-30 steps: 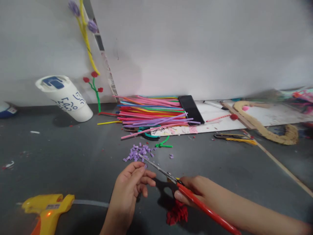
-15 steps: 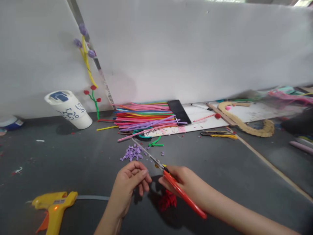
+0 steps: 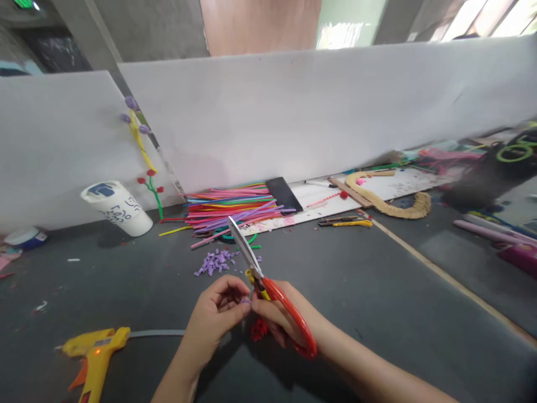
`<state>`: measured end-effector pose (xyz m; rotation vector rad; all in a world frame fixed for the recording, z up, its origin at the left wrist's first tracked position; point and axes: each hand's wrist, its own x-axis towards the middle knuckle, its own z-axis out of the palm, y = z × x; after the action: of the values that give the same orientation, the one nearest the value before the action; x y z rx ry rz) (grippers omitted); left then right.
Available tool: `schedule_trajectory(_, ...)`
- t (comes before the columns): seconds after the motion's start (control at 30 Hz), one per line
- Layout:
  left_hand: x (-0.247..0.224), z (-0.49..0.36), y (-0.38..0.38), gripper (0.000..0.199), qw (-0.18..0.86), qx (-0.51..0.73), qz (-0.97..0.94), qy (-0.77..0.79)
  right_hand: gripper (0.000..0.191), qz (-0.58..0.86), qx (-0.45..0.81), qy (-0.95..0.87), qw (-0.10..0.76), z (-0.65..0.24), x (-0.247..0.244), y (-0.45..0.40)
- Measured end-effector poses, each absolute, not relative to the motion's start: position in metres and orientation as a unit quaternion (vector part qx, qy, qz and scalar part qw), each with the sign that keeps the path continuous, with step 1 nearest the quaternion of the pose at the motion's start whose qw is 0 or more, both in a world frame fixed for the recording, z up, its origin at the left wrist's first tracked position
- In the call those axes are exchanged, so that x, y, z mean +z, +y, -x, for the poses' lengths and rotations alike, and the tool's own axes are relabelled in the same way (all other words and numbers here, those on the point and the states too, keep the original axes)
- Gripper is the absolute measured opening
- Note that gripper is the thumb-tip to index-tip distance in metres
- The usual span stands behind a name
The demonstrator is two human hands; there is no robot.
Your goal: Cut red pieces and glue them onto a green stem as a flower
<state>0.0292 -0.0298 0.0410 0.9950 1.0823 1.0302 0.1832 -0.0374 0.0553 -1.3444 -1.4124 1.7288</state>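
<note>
Small purple piece point(image 3: 245, 300) pinched by left hand point(image 3: 207, 322), nearer than pile of short purple pieces point(image 3: 216, 262); right hand point(image 3: 312, 320) grips red-handled metal scissors point(image 3: 246, 248); pile looks already cut, long purple stems point(image 3: 251, 215) behind it look uncut

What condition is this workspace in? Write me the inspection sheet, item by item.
Surface: dark table, dotted with scraps.
Job's things: red-handled scissors, a small purple piece, heaped purple bits.
Clutter: coloured stems, black slab, yellow-handled cutter, white cup, yellow glue gun with its light glowing.
Hands: left hand's fingers pinch the purple piece; right hand holds the scissors.
Cables: nothing seen.
Surroundings: white panels stand behind.
</note>
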Motion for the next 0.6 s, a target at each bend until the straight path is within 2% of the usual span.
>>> schedule_trajectory(0.23, 0.037, -0.045, -0.038, 0.019, 0.66, 0.467, -0.383, 0.448, 0.016, 0.469, 0.647, -0.506, 0.325, -0.186, 0.048, -0.047)
schedule_trajectory(0.33, 0.035, -0.051, -0.04, 0.017, 0.677, 0.472, -0.357, 0.438, 0.017, 0.486, 0.622, -0.523, 0.322, -0.187, 0.045, -0.048)
schedule_trajectory(0.47, 0.037, -0.048, -0.038, 0.016, 0.677, 0.472, -0.348, 0.446, 0.019, 0.525, 0.541, -0.58, 0.308, -0.198, 0.044, -0.044)
schedule_trajectory(0.6, 0.047, -0.034, -0.031, 0.017, 0.655, 0.478, -0.345, 0.473, 0.034, 0.588, 0.427, -0.631, 0.269, -0.214, 0.052, -0.039)
